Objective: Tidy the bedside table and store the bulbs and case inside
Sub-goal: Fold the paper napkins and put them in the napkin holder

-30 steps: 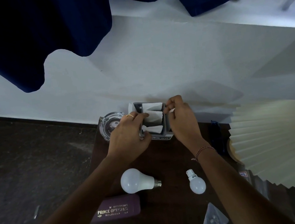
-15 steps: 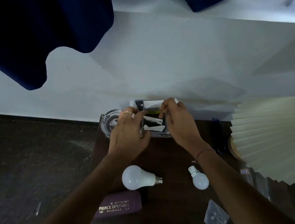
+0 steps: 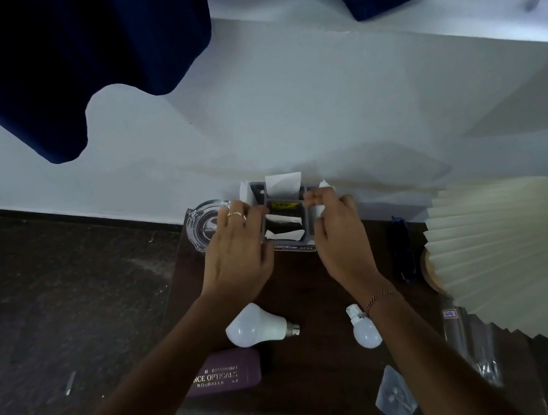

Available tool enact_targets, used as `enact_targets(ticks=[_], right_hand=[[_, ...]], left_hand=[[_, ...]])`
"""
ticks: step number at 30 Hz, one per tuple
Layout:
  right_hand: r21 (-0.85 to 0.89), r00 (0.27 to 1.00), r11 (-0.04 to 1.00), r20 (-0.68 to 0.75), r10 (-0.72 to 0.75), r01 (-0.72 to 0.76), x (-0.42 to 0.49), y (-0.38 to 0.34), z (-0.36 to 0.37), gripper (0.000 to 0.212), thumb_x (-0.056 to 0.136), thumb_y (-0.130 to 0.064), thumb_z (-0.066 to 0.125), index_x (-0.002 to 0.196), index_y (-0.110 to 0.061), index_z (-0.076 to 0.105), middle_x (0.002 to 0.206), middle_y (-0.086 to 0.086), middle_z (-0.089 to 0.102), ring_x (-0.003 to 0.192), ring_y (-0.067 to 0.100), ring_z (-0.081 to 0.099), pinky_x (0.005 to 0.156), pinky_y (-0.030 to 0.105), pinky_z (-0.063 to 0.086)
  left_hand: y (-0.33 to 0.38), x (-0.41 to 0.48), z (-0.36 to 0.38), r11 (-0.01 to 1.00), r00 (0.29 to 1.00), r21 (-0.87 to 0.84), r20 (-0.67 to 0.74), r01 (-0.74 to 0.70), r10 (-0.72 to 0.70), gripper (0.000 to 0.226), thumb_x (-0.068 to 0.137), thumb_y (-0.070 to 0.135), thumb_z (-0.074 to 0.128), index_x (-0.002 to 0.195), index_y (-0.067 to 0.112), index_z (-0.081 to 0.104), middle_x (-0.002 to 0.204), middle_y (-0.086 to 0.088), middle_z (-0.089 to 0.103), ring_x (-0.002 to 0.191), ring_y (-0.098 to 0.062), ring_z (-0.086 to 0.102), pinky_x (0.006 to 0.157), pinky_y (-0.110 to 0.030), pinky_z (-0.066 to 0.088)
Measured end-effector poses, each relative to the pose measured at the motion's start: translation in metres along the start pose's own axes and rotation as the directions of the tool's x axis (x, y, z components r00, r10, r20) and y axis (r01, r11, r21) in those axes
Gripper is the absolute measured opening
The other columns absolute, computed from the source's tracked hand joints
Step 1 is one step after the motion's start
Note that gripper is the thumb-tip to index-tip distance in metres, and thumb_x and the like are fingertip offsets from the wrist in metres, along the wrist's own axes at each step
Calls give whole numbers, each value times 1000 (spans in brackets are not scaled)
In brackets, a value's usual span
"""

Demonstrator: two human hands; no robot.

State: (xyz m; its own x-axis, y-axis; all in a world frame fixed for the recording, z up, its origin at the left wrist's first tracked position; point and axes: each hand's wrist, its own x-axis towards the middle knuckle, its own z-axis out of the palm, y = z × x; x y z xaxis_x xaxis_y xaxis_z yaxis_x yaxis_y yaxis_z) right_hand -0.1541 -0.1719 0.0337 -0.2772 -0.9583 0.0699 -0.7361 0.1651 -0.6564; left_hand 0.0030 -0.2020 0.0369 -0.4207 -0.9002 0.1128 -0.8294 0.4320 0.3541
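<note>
A small cardboard box (image 3: 284, 218) stands at the back of the dark wooden bedside table (image 3: 313, 288), its white flaps folded outward. My left hand (image 3: 236, 250) holds the box's left side. My right hand (image 3: 337, 230) pinches the right flap. A large white bulb (image 3: 256, 326) lies on its side in the middle of the table. A smaller white bulb (image 3: 365, 329) lies to its right, partly behind my right wrist. A maroon spectacle case (image 3: 230, 371) with printed lettering rests at the front left edge.
A glass ashtray (image 3: 205, 222) sits left of the box. A pleated cream lampshade (image 3: 513, 257) covers the table's right side, with a dark blue object (image 3: 402, 250) beside it. A clear packet (image 3: 396, 396) lies at the front right. Dark curtains hang above.
The box flaps have been spread open: the back flap now stands up and my right hand has drawn the right flap outward. The bulbs and case have not moved.
</note>
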Motion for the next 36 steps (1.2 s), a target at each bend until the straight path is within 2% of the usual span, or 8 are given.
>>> enact_targets(ticks=[5, 11, 15, 20, 23, 26, 31, 36], right_hand=[[25, 998, 998, 27, 61, -62, -31, 4, 5, 31, 89, -3, 46, 117, -16, 48, 113, 5, 54, 91, 3, 47, 75, 14, 40], [27, 996, 998, 59, 63, -65, -44, 4, 3, 31, 90, -5, 42, 117, -18, 50, 109, 2, 59, 93, 7, 51, 83, 24, 50], [67, 997, 995, 24, 76, -77, -53, 6, -6, 34, 89, -1, 42, 114, -21, 52, 106, -2, 60, 93, 5, 51, 83, 21, 48], [103, 993, 987, 26, 118, -121, -65, 10, -7, 35, 88, -1, 45, 114, -23, 53, 105, -2, 54, 87, -3, 46, 74, 4, 40], [25, 998, 999, 52, 44, -45, -60, 9, -3, 28, 90, -8, 50, 116, -18, 53, 113, 0, 54, 101, 5, 43, 82, 11, 37], [-115, 994, 993, 104, -17, 29, -53, 8, 2, 32, 87, -19, 58, 119, -17, 52, 120, 2, 52, 112, 15, 42, 93, 20, 37], [-394, 988, 910, 132, -79, 126, -38, 4, 8, 31, 83, -31, 62, 113, -21, 59, 116, 2, 53, 109, 19, 45, 86, 29, 44], [-460, 993, 880, 42, -113, 119, -20, 2, 11, 18, 86, -28, 58, 98, -17, 68, 103, 4, 61, 104, 24, 52, 78, 32, 46]], left_hand=[[-1, -14, 5, 998, 997, 51, 68, -47, 44, 35, 75, 24, 48, 107, 16, 59, 111, -11, 53, 104, -27, 49, 70, -32, 49], [3, -18, 5, 998, 995, 56, 91, -32, 27, 30, 78, 21, 51, 104, 14, 63, 113, -13, 53, 109, -30, 47, 77, -36, 51], [9, -21, 0, 981, 993, -149, 24, 121, -119, 30, 79, 17, 51, 106, 18, 63, 112, -7, 52, 106, -24, 50, 73, -31, 46], [18, -30, 2, 840, 937, -428, 55, 334, -345, 26, 83, 19, 52, 107, 26, 61, 115, -2, 49, 106, -22, 55, 81, -36, 49], [20, -32, 5, 886, 947, -339, 58, 318, -317, 30, 80, 21, 59, 111, 25, 58, 118, -4, 49, 113, -22, 48, 81, -28, 42], [16, -34, 10, 969, 978, -135, 52, 209, -204, 37, 76, 26, 64, 113, 20, 58, 119, -7, 50, 115, -27, 44, 81, -34, 44], [9, -33, 15, 989, 987, 128, 130, 74, -91, 42, 73, 31, 67, 112, 19, 58, 119, -9, 53, 116, -29, 43, 85, -39, 44], [11, -14, 15, 980, 993, 190, 89, 62, -80, 31, 78, 31, 63, 105, 16, 62, 118, -10, 53, 113, -30, 45, 87, -41, 43]])
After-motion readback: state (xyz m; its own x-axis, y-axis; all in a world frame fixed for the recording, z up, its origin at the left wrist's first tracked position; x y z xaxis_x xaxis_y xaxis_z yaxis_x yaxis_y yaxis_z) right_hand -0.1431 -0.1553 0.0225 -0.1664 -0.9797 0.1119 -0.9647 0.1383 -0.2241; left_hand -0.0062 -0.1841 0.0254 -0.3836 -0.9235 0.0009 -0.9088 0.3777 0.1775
